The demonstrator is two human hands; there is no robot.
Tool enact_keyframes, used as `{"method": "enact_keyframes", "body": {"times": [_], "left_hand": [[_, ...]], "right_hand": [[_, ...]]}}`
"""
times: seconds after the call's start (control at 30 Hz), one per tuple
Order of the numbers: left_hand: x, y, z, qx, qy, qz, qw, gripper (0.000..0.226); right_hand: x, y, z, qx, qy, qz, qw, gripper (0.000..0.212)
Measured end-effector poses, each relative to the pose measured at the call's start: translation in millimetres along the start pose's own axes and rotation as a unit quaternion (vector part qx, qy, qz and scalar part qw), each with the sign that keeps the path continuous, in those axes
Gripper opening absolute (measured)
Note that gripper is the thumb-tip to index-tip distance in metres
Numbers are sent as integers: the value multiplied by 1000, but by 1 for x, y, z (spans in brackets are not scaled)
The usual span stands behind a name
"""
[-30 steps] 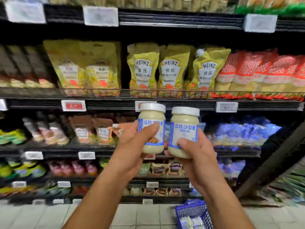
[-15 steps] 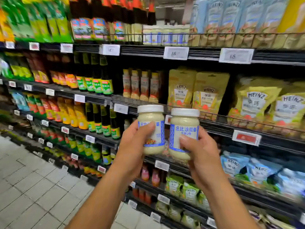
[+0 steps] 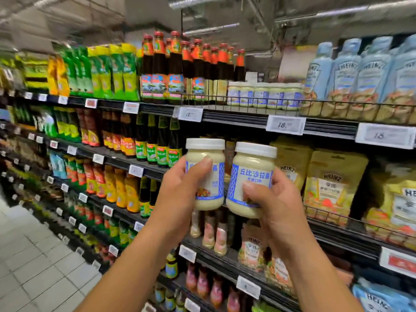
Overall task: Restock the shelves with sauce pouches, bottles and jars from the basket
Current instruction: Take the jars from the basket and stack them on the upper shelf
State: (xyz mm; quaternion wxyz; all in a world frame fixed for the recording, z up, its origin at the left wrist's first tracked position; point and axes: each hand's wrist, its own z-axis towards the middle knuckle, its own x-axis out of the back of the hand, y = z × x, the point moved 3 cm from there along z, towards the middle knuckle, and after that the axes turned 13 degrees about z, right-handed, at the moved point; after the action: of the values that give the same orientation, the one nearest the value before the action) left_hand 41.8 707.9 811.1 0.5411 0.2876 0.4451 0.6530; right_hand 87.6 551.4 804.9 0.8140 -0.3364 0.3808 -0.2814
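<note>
White-capped dressing jars stand upright, side by side, in front of the sauce shelving. The left hand [image 3: 180,197] grips the left jar [image 3: 213,179] and the right hand [image 3: 279,208] grips the right jar [image 3: 252,174]. Both grips match half a second ago, while the matching jars [image 3: 263,95] on the upper shelf [image 3: 236,115] now sit lower in view.

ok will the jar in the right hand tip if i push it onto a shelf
The salad dressing jar in the right hand looks full almost to its white lid, so probably heavy for its size. It is squat and wide, so a low push should slide it, not tip it. Its smooth wall may be slippery.
</note>
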Motion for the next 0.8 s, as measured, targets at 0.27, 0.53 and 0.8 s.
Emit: {"method": "enact_keyframes", "body": {"times": [0.27, 0.53, 0.8], "left_hand": [[11, 15, 84, -61, -11, 18, 998, 54], [13, 37, 174, -138, -47, 19, 989, 37], [28, 48, 248, -152, -65, -7, 986, 53]], "right_hand": [[4, -6, 83, 57, -25, -23, 998, 44], [-4, -26, 168, 102, -48, -53, 992, 45], [-30, -30, 236, 108, -43, -87, 989, 62]]}}
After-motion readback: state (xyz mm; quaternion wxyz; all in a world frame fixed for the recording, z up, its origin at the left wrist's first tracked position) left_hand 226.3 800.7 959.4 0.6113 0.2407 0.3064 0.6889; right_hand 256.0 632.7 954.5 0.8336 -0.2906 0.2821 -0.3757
